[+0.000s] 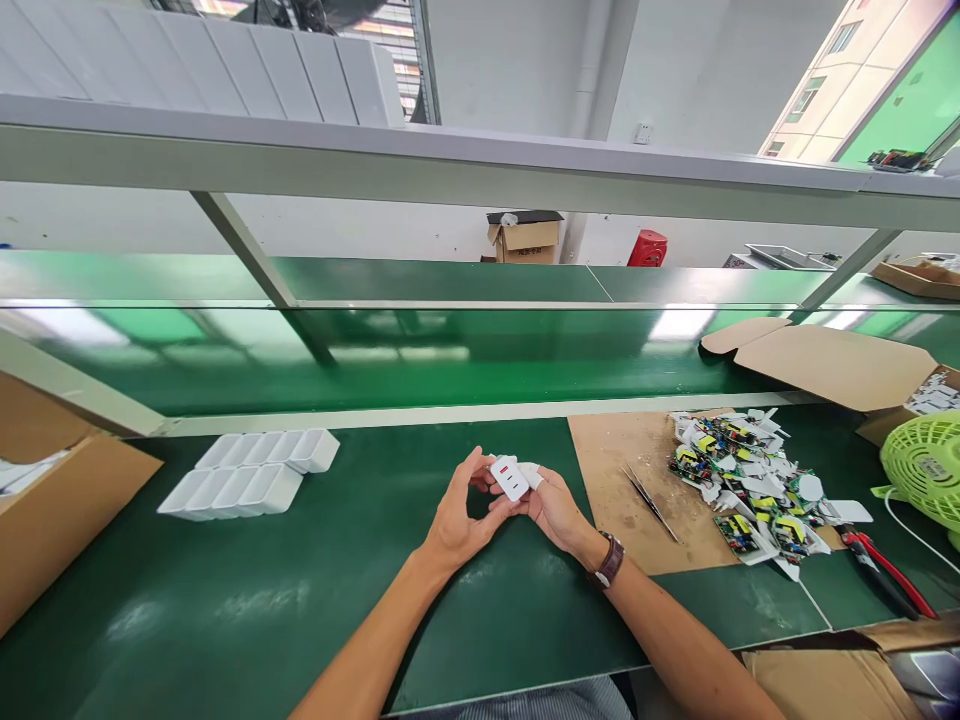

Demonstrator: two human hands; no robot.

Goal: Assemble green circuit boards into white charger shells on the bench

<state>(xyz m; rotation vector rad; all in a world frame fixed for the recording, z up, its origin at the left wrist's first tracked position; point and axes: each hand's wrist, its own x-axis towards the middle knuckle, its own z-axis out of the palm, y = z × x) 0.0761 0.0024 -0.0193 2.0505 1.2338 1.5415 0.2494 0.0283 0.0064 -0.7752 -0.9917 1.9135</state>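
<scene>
Two-handed hold on a tiny white housing, and here's what'd worry me

So there's a small white housing point(511, 479) with dark slots in its face, held up over the green surface point(360, 590), roughly mid-bench and left of the brown sheet point(609, 500). Both hands are grasping it: the left hand point(459, 515) with fingers curled at its left edge, the right hand point(555, 508) from the other side. There's also a white bit point(530, 474) at the right fingertips. Can't tell if that's a second part or a finger cover, sorry.

What could go wrong? My guess is a slip. The piece looks small and smooth, and it's only held by fingertips, so pressing off-centre could make it pop out or twist. If it shot off to the right, it could land near the tweezers point(651, 503) or get lost in the messy pile of boards and white parts point(757, 480), which has plenty of similar white bits. To the left there are the neat white trays point(251, 475), though they're well apart from the hands.

Pose-wise: forearms come up from the bottom edge and angle inward, fingers meeting in front of the body. Left thumb sits low, its index finger arched higher with a gap between. Right wrist, the one with the watch point(610, 560), looks fairly straight.
</scene>
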